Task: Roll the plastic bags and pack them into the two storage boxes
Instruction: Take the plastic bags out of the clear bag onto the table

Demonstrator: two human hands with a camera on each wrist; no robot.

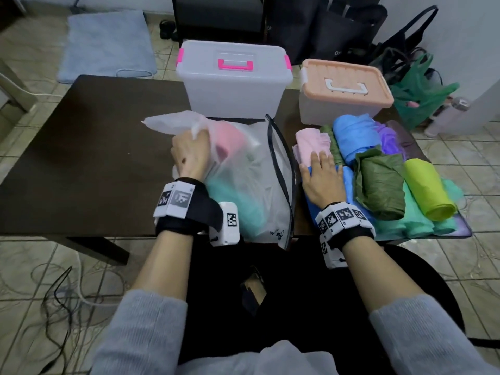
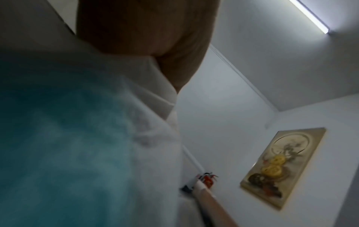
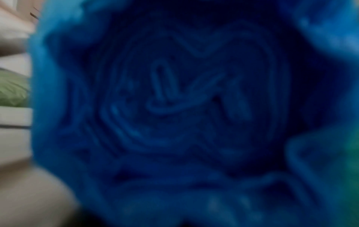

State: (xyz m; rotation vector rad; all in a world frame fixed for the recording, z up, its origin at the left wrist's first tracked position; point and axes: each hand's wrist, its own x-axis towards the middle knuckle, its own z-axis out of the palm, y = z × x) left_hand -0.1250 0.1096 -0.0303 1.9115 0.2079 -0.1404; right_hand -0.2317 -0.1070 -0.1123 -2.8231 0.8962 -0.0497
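A large translucent bag (image 1: 243,185), with pink and teal bags inside, lies at the table's front centre. My left hand (image 1: 190,152) grips its bunched upper edge. My right hand (image 1: 322,177) lies flat, fingers straight, on a blue roll (image 1: 345,182) and touches a pink roll (image 1: 311,143). Beside them lie rolled bags: olive (image 1: 381,182), yellow-green (image 1: 430,190), light blue (image 1: 354,139), teal (image 1: 416,223). The clear box with pink latches (image 1: 232,79) and the peach-lidded box (image 1: 346,90) stand shut behind. The right wrist view is filled by the blue roll's end (image 3: 184,107).
The dark table (image 1: 81,158) has bare surface on its left half. The rolls lie on a purple mat (image 1: 457,228) at the right edge. Dark bags and a green bag (image 1: 416,87) sit on the floor behind. Cables (image 1: 59,299) trail over the tiles at left.
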